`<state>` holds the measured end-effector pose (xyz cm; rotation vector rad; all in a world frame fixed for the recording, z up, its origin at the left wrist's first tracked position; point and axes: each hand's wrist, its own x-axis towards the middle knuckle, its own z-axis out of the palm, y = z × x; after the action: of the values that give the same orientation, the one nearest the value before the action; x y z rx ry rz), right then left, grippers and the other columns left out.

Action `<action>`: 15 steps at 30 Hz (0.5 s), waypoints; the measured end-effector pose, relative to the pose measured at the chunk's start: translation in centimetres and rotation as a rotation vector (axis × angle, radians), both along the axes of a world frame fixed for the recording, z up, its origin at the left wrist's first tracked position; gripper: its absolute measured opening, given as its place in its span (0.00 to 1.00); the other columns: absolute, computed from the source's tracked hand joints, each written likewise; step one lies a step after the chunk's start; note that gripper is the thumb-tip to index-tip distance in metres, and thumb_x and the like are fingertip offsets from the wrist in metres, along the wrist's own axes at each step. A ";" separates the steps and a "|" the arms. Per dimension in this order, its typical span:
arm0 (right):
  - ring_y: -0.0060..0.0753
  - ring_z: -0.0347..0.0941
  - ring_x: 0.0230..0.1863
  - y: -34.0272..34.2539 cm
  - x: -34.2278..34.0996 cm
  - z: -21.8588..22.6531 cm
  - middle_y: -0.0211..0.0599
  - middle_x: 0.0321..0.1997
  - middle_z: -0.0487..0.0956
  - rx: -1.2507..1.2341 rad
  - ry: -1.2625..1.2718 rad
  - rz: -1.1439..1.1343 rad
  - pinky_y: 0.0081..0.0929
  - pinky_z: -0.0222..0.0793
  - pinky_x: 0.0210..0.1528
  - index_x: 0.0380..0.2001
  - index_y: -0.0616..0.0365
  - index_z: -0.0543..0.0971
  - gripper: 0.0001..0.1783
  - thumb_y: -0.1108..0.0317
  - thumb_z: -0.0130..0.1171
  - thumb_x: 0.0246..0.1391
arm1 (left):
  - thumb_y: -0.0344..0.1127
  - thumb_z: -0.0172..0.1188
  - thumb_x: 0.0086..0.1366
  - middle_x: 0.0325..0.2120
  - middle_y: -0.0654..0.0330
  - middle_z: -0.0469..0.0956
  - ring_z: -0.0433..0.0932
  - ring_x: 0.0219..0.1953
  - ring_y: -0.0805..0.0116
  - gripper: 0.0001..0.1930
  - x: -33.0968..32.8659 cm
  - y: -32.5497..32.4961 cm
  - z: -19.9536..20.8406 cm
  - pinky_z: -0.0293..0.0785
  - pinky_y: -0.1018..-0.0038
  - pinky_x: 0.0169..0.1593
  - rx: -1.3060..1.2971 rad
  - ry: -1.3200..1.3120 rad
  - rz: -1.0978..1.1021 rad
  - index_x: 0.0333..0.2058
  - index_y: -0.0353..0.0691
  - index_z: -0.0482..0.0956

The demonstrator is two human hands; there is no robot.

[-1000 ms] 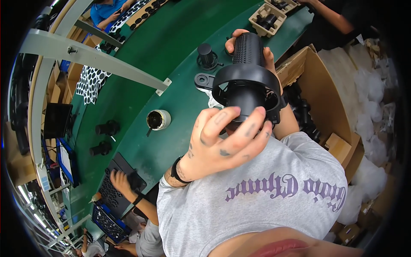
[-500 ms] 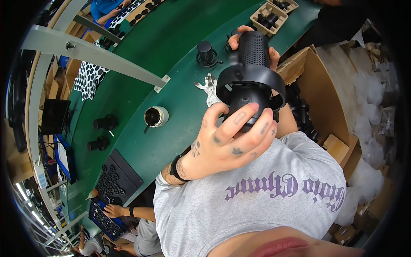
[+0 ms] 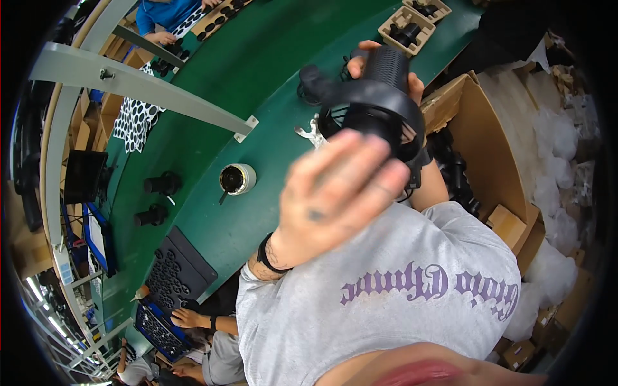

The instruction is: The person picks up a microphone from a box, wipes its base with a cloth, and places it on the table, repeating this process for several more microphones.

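Note:
A black cylindrical microphone (image 3: 388, 66) with a perforated body is held up in front of my chest. A wide black ring mount (image 3: 393, 98) surrounds its lower part. My right hand (image 3: 416, 87) is closed around the perforated part from behind, fingers showing on both sides. My left hand (image 3: 341, 196) is at the microphone's lower end, fingers stretched over it and smeared by motion, so whether they grip it is unclear. A black jointed piece (image 3: 312, 80) shows at the ring's left, partly blurred. White gloves (image 3: 312, 133) lie on the green table just beyond.
On the green table (image 3: 270, 154) stand an open tin (image 3: 237, 179) and two black microphones (image 3: 161, 183). Pulp trays (image 3: 407, 32) hold black parts. A large carton (image 3: 496, 135) of black parts stands at the right. A metal frame (image 3: 161, 93) crosses the left; co-workers sit nearby.
The microphone and ring have tilted, with the black jointed piece now out at the left. My left hand's fingers have shifted at the lower end and blurred. The right hand keeps its hold.

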<state>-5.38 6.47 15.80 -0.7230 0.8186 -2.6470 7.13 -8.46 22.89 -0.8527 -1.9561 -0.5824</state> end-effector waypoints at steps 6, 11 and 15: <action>0.27 0.70 0.38 0.5 0.5 0.7 0.41 0.41 0.69 0.268 0.085 -0.090 0.21 0.71 0.39 0.54 0.61 0.61 0.47 0.33 0.55 0.43 | 0.33 0.71 0.38 0.32 0.55 0.70 0.71 0.26 0.71 0.24 0.2 -1.3 -0.7 0.70 0.80 0.20 0.540 -0.423 0.218 0.36 0.33 0.75; 0.26 0.71 0.37 -0.2 0.4 0.4 0.40 0.41 0.70 0.253 0.047 -0.079 0.20 0.71 0.39 0.53 0.60 0.61 0.45 0.34 0.54 0.43 | 0.35 0.72 0.37 0.33 0.55 0.68 0.70 0.28 0.72 0.25 0.2 -1.1 -0.3 0.66 0.81 0.18 0.544 -0.515 0.263 0.36 0.35 0.75; 0.31 0.74 0.40 -0.4 -0.6 -1.2 0.45 0.44 0.72 0.137 0.001 0.024 0.24 0.72 0.43 0.53 0.63 0.61 0.41 0.39 0.53 0.48 | 0.36 0.73 0.36 0.35 0.55 0.68 0.70 0.28 0.72 0.27 0.2 -1.1 -0.6 0.65 0.81 0.18 0.539 -0.516 0.247 0.37 0.35 0.75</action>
<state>-5.93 6.08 14.64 -0.6939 0.9747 -2.5402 7.32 -9.61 22.33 -0.1206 -2.1471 -1.1955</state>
